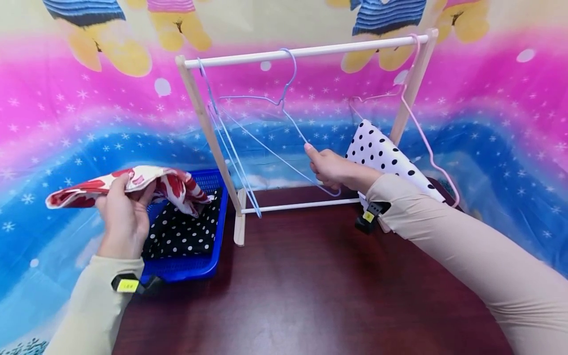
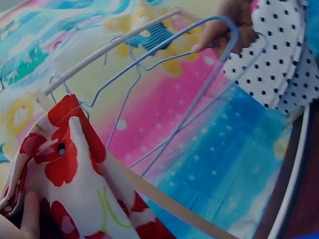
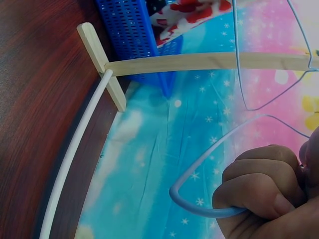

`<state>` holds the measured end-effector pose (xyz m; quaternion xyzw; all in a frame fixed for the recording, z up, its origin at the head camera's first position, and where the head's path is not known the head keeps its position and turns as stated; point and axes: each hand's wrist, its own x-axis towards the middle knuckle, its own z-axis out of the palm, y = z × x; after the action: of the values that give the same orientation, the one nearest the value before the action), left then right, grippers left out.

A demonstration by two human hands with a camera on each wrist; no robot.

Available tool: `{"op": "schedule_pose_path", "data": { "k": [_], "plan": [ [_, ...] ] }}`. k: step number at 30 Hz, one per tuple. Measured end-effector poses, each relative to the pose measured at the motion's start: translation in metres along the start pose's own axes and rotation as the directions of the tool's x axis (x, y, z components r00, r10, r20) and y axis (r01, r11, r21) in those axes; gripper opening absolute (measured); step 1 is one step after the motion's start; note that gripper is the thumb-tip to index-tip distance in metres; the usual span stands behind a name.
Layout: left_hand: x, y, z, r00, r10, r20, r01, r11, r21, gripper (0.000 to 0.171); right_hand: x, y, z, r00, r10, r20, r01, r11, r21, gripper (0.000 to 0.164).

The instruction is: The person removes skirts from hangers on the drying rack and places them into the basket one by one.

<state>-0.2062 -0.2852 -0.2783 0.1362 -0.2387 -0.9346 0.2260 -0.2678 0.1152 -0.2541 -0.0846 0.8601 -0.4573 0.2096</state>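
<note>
My left hand (image 1: 125, 217) holds up a folded white cloth with red flowers (image 1: 146, 180), thumb on the near side, above the basket. The cloth fills the lower left of the left wrist view. My right hand (image 1: 330, 167) grips the lower right side of a blue hanger (image 1: 284, 106), whose hook is over the rack's top rail (image 1: 310, 51). In the right wrist view the right hand's fingers (image 3: 259, 184) curl round the hanger's wire near its corner. Another blue hanger (image 1: 230, 148) hangs at the rail's left end.
A blue basket (image 1: 208, 266) with a black polka-dot cloth (image 1: 184, 231) stands at the left, beside the rack's wooden post (image 1: 206, 133). At the right end a pink hanger (image 1: 421, 123) carries a white cloth with black dots (image 1: 381, 153). A dark red-brown table (image 1: 284, 296) lies beneath.
</note>
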Motion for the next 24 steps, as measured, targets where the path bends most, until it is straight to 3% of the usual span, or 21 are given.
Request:
{"op": "schedule_pose_path", "data": {
  "k": [5, 8, 9, 11, 14, 16, 18, 19, 24],
  "plan": [
    [-0.017, 0.001, -0.021, 0.991, 0.131, -0.006, -0.129, 0.982, 0.141, 0.047, 0.001, 0.0, 0.001, 1.0, 0.003, 0.002, -0.003, 1.0, 0.009, 0.066],
    [-0.025, 0.0, -0.033, 0.968, 0.251, 0.033, -0.25, 0.932, 0.262, 0.029, 0.0, -0.001, 0.001, 1.0, 0.007, -0.005, -0.007, 1.0, 0.009, 0.066],
    [-0.026, -0.002, -0.037, 0.951, 0.303, 0.062, -0.307, 0.9, 0.31, 0.019, -0.001, -0.001, 0.001, 1.0, 0.009, -0.007, -0.009, 1.0, 0.01, 0.066],
    [-0.028, -0.006, -0.048, 0.906, 0.403, 0.132, -0.419, 0.807, 0.416, 0.003, -0.001, 0.0, 0.001, 1.0, 0.014, -0.009, -0.013, 1.0, 0.008, 0.066],
    [-0.028, -0.013, -0.065, 0.835, 0.509, 0.212, -0.533, 0.647, 0.546, 0.018, -0.002, -0.001, 0.002, 1.0, 0.019, -0.011, -0.019, 1.0, 0.009, 0.066],
    [-0.026, -0.017, -0.073, 0.818, 0.53, 0.225, -0.541, 0.576, 0.612, 0.023, -0.002, -0.001, 0.002, 1.0, 0.018, -0.008, -0.018, 1.0, 0.006, 0.066],
    [-0.024, -0.018, -0.078, 0.828, 0.521, 0.209, -0.51, 0.542, 0.668, 0.025, -0.002, -0.002, 0.003, 1.0, 0.017, -0.008, -0.017, 1.0, 0.007, 0.066],
    [-0.022, -0.018, -0.078, 0.842, 0.503, 0.195, -0.483, 0.542, 0.688, 0.024, -0.002, -0.002, 0.003, 1.0, 0.017, -0.008, -0.016, 1.0, 0.009, 0.066],
    [-0.006, -0.017, -0.065, 0.935, 0.348, 0.071, -0.275, 0.585, 0.763, 0.01, -0.002, -0.001, 0.001, 0.999, 0.023, -0.023, -0.023, 1.0, 0.011, 0.066]
  ]
}}
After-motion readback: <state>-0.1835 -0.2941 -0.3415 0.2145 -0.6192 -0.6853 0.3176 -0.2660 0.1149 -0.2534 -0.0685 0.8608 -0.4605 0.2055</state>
